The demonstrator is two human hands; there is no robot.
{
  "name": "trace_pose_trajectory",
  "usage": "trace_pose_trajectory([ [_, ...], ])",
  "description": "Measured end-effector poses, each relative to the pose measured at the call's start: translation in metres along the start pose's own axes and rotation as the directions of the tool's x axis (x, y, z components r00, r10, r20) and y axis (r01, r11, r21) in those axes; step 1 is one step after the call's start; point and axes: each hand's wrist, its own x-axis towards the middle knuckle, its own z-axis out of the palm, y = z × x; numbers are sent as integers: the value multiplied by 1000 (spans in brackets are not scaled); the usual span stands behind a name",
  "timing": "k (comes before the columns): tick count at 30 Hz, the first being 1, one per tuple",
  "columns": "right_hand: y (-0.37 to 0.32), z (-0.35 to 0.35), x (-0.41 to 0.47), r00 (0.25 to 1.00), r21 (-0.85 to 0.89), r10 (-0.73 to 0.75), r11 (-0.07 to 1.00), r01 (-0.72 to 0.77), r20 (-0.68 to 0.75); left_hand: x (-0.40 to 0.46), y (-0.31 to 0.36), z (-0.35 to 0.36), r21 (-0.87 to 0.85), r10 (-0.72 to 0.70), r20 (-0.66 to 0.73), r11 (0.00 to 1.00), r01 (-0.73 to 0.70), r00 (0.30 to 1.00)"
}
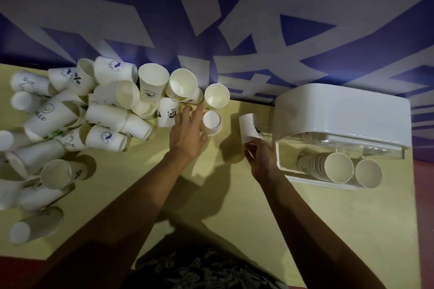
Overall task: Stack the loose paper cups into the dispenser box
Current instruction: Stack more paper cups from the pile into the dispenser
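Yellow table (234, 230) under everything, purple-and-white patterned wall behind it.

Landmark: white dispenser box (340, 119), at the table's far right, clear front tray open toward the person. Inside that tray, two nested stacks of cups (338, 170) lying on their sides, mouths facing the person, long axes running back into the box.

Well left of the box, a big heap of loose paper cups (82, 119), tumbled every way: some upright, some on their sides, some upended.

Between heap and box, nearer the heap, left hand (187, 134) stretched forward, fingers spread and mostly straight, thumb side touching a small upended cup (211, 122); no closed grip visible yet, nothing held. Just beyond its fingertips, an upright cup (216, 96), mouth up.

Just left of the box, almost at the tray's near corner, right hand (260, 157), fingers curled round the lower end of a panda-printed cup (250, 128), held roughly upright, closed base uppermost, tilted slightly away from the box.

Deciding relation, by judgement: held cup just beside the tray mouth, but with its axis standing up while the stacks' axes lie flat. Likely called for: tipping the cup over so its base leads into the nearer stack's open mouth. Right hand clearly the nearer to the box; left hand the nearer to the heap.
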Motion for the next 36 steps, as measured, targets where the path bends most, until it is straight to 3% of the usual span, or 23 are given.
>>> trace_pose_trajectory([
  [4, 6, -9, -18, 999, -57, -43, 997, 43, 3, 11, 15, 6, -70, 73, 30, 995, -71, 997],
  [10, 5, -22, -36, 981, -205, -194, 961, 187, -15, -4, 37, 15, -14, 43, 51, 999, -42, 998],
  [15, 6, -32, -46, 966, -253, -253, 933, 256, 46, -34, 35, 13, -292, -57, -81, 956, 31, 995],
  [18, 8, -37, -57, 968, -228, -244, 941, 250, 56, -52, 37, 5, -567, -224, -105, 814, 126, 969],
  [21, 7, -43, -71, 970, -171, -235, 955, 243, 65, -71, 51, -7, -837, -383, 78, 477, 269, 921],
  [23, 4, -47, -82, 962, -105, -253, 959, 264, 106, -86, 62, -12, -901, -340, 195, 308, 304, 920],
  [25, -1, -51, -94, 943, -70, -299, 948, 311, 149, -103, 74, -16, -890, -216, 245, 335, 308, 945],
  [29, -15, -66, -115, 902, -131, -415, 894, 428, 120, -124, 98, -22, -799, 58, 289, 564, 208, 956],
  [31, -24, -77, -125, 880, -134, -464, 870, 474, 100, -128, 109, -25, -783, 184, 311, 606, 142, 932],
  [36, -44, -108, -143, 808, -73, -582, 806, 588, 87, -136, 146, -24, -751, 328, 461, 640, 164, 825],
])
